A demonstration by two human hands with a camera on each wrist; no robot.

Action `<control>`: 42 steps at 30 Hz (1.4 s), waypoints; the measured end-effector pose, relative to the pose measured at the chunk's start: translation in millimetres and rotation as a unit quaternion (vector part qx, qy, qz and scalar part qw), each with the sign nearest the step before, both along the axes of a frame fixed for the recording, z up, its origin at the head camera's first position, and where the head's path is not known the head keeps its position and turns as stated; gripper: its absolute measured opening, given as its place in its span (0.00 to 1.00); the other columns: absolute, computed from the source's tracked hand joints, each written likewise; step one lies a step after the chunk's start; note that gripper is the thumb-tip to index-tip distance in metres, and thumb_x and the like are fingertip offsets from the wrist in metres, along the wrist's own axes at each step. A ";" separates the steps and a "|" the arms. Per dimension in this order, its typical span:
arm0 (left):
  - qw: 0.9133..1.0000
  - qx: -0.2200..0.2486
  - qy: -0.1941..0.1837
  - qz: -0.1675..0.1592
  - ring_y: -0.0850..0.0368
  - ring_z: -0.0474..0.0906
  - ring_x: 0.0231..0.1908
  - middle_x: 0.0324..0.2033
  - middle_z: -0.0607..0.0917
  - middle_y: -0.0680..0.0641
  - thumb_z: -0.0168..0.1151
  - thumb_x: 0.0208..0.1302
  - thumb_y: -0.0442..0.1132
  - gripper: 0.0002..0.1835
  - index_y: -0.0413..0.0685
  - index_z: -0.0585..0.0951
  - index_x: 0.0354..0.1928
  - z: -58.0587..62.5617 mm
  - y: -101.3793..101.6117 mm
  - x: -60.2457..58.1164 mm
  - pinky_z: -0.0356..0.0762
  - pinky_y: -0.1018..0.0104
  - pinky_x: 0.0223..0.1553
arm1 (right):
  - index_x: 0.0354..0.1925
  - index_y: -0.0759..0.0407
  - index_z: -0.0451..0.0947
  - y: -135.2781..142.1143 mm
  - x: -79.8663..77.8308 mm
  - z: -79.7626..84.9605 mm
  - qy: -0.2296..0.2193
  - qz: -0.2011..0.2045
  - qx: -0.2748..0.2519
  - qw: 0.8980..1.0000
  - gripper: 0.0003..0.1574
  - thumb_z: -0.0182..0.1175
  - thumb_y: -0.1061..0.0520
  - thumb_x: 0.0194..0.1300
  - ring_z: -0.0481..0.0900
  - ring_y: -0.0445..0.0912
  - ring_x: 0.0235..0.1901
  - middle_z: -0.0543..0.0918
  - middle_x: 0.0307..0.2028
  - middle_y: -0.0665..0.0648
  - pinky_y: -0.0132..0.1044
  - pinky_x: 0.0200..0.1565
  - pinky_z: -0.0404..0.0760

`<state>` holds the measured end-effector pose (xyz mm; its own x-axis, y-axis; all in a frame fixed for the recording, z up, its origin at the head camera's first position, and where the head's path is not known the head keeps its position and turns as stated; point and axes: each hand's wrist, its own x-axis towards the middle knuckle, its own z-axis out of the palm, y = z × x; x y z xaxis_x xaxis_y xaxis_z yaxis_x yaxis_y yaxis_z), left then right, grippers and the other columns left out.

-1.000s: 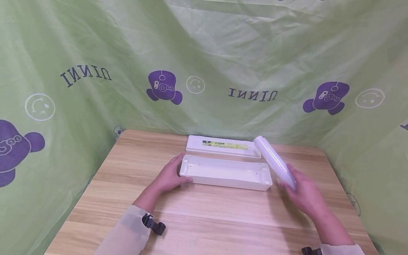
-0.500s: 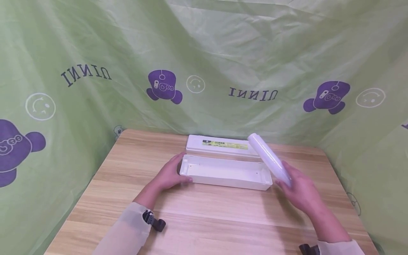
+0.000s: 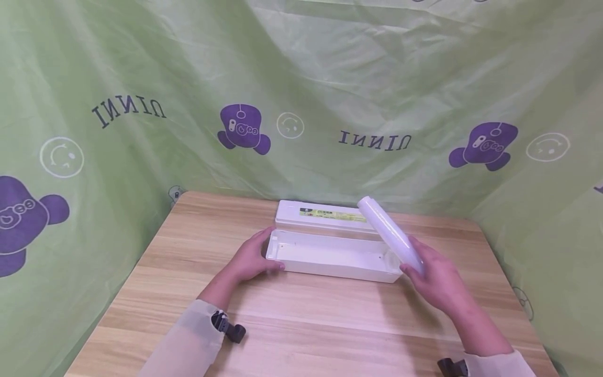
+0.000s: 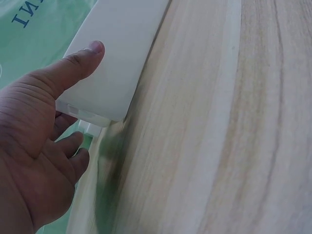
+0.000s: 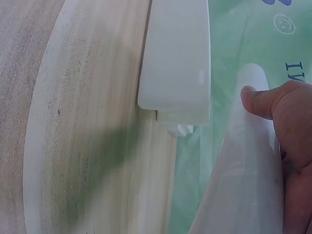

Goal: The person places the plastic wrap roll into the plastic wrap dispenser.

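From my remote seat I see two bare hands over a wood-grain worktop [image 3: 306, 324], with 12 o'clock pointing away from the person. The left hand [image 3: 252, 257] sits at the 9 o'clock end of a long white open box [image 3: 334, 269], its thumb on the near wall and fingers reaching round to the far side, clamped on that end. The right hand [image 3: 435, 277] is clamped round the near end of a shiny white roll [image 3: 388, 228], thumb laid along it. The roll slants towards 11 o'clock, its outer end crossing in front of the labelled white lid [image 3: 292, 212], which lies just beyond the box at 12 o'clock.

I read the step as holding the roll ready near the box's 3 o'clock end while the left hand steadies the box. The right wrist view shows a gap between roll and box. To bring the two into line, I judge the next move calls for swinging the roll's outer end towards 9 o'clock, levelling it and then lowering it.

Both forearms reach in from the near edge, left from 7 o'clock, right from 5 o'clock, with the hands well apart.
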<state>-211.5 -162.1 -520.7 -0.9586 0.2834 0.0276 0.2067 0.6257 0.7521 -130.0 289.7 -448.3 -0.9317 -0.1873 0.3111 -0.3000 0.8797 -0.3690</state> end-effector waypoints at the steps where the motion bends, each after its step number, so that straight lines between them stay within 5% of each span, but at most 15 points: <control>1: 1.000 0.003 -0.001 0.001 0.47 0.57 0.71 0.72 0.63 0.47 0.79 0.32 0.67 0.66 0.58 0.59 0.76 0.0 -0.1 0.0 0.53 0.48 0.71 | 0.73 0.61 0.60 -0.5 -0.3 -0.1 0.000 0.001 0.000 1.000 0.49 0.70 0.56 0.59 0.78 0.66 0.46 0.74 0.59 0.74 0.64 0.44 0.77; 42: 1.000 0.014 -0.007 0.014 0.46 0.57 0.71 0.72 0.64 0.46 0.79 0.28 0.69 0.66 0.61 0.60 0.75 0.0 0.1 1.9 0.53 0.47 0.71 | 0.71 0.63 0.62 -14.0 -9.1 2.9 -0.004 0.028 0.014 1.000 0.46 0.69 0.57 0.59 0.77 0.66 0.49 0.74 0.61 0.71 0.65 0.46 0.76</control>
<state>-209.6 -162.0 -520.7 -0.9667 0.2548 0.0227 0.1787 0.6093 0.7725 -139.1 275.7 -445.4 -0.9224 -0.2468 0.2970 -0.3453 0.8716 -0.3480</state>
